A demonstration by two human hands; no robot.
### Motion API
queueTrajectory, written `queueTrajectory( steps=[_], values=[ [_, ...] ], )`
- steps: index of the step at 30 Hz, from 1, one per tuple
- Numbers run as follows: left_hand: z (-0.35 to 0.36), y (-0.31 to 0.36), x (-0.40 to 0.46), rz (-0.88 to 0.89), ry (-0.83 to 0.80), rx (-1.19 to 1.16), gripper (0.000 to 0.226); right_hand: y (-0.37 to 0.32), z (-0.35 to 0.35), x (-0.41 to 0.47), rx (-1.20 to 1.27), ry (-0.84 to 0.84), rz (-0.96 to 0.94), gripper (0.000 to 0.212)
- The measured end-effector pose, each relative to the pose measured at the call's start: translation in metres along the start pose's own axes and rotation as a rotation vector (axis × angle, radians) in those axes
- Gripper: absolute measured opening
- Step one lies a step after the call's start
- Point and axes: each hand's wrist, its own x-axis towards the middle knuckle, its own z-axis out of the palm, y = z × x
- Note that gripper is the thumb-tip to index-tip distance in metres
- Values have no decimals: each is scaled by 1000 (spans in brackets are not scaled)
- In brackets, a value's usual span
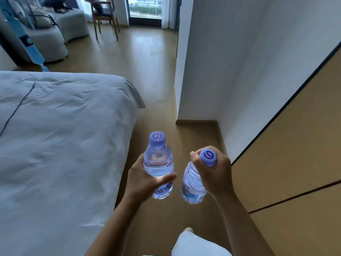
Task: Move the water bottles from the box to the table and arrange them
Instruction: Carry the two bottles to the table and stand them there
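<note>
Left hand [145, 179] wrapped round upright water bottle [158, 163], right hand [215, 172] gripping second bottle [192, 185] at its neck

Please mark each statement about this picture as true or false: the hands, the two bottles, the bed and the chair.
1. Each hand holds one bottle. True: the left hand holds the left bottle, the right hand the right bottle.
2. The right hand's grip is at the bottle's base. False: it is around the neck, just under the cap.
3. Both caps are purple. True.
4. The bottles stand on a table. False: they are held in the air above the floor.
5. The bed is on the person's right. False: it is on the left.
6. A chair stands near the window. True.
</note>
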Motion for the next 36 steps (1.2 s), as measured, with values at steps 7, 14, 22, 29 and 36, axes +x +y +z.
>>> queueTrajectory(
  steps=[7,14,22,29,36],
  values=[
    [26,-5,179,20,12,10,53,55,65,162,-28,-63,-43,23],
    [41,12,369,15,97,35,57,82,132,366,36,-132,-85,28],
    [19,7,543,33,145,45,58,110,223,529,39,-180,-102,25],
    [-28,-6,739,78,107,55,54,124,331,676,34,-127,-68,27],
    [-61,-7,898,77,74,31,50,132,403,807,-10,-51,-57,26]
  ],
)
